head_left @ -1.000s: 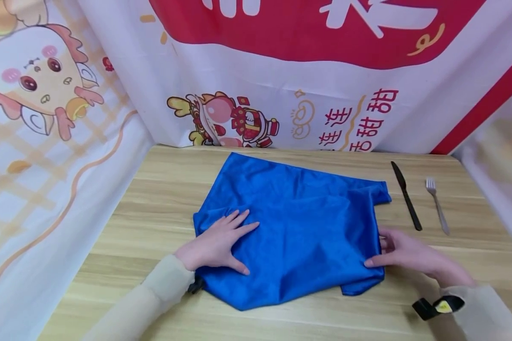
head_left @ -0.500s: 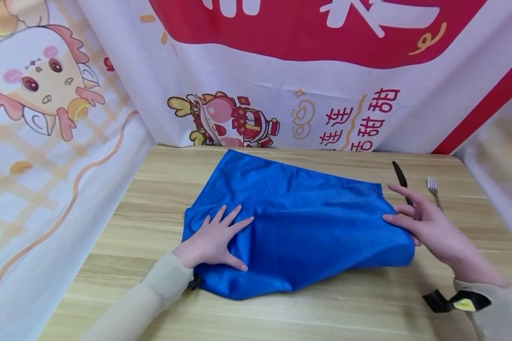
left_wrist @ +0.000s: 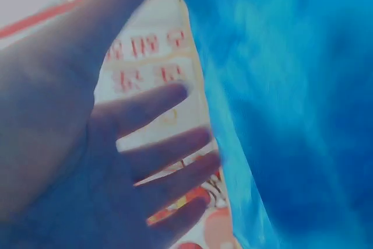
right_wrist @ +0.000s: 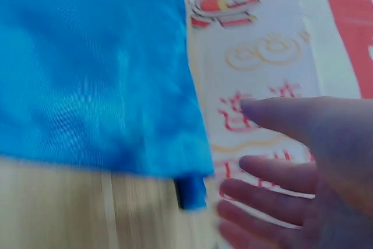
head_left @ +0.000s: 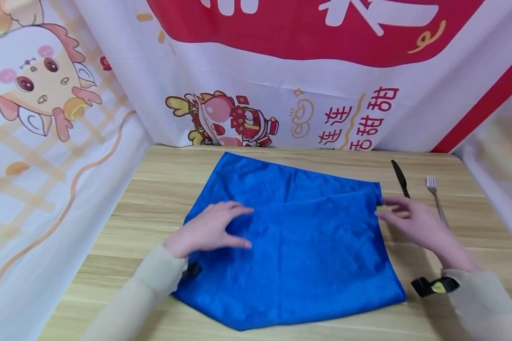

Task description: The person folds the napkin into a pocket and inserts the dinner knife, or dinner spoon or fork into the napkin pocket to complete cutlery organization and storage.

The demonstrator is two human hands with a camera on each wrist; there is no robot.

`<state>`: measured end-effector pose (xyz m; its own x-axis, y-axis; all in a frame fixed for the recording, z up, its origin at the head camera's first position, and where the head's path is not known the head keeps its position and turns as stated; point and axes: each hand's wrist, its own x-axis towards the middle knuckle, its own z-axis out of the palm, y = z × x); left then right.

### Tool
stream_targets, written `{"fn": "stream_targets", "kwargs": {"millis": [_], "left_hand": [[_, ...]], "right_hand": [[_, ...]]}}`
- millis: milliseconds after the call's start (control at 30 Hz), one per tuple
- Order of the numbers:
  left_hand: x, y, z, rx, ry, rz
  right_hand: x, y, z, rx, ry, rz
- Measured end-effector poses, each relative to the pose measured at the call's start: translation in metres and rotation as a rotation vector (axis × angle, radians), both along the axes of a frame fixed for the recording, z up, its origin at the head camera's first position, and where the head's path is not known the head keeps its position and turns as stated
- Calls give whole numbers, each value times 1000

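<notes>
A blue satiny cloth [head_left: 311, 255] lies on the wooden table, partly folded over itself, with a fold line running across its upper part. Above its left side is my left hand [head_left: 211, 227], fingers and thumb apart; in the left wrist view the hand [left_wrist: 76, 144] holds nothing. My right hand [head_left: 422, 225] is beside the cloth's upper right corner, fingers loosely bent. The right wrist view shows a gap between this hand [right_wrist: 315, 173] and the cloth edge [right_wrist: 198, 144], where a small flap of the lower layer sticks out.
A black knife [head_left: 400, 175] and a silver fork [head_left: 434, 192] lie on the right of the table [head_left: 123, 227], partly behind my right hand. Printed fabric [head_left: 256, 71] hangs along the table's back and left side.
My right hand gripped the cloth's right edge and drew it outward, then let go and pulled back. The front part now lies flatter and wider toward me. My left hand has lifted off.
</notes>
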<state>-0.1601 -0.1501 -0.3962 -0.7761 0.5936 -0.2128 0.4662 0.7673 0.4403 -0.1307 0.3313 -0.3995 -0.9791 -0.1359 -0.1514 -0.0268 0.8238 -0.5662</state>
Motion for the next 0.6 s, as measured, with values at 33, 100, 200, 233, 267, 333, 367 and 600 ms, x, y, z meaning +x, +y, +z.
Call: {"fn": "stream_targets", "kwargs": {"millis": [33, 100, 200, 233, 267, 333, 367, 600], "left_hand": [[-9, 1, -1, 8, 22, 26], [-28, 2, -5, -9, 42, 82], [-49, 3, -14, -70, -1, 129], [-54, 3, -17, -91, -23, 137], [-58, 3, -19, -109, -42, 144], [-63, 3, -22, -136, -66, 156], [-65, 4, -24, -146, -69, 162], [-67, 9, -27, -223, -10, 183]], "right_hand": [[-7, -6, -1, 11, 13, 10], [-20, -18, -5, 17, 9, 51], [-38, -31, -13, 52, -29, 107], [-44, -35, -15, 70, -39, 114], [-50, -37, -16, 90, -48, 116], [-62, -40, -18, 125, -59, 118], [-68, -40, -19, 135, -57, 121], [-95, -39, -27, 138, -28, 185]]}}
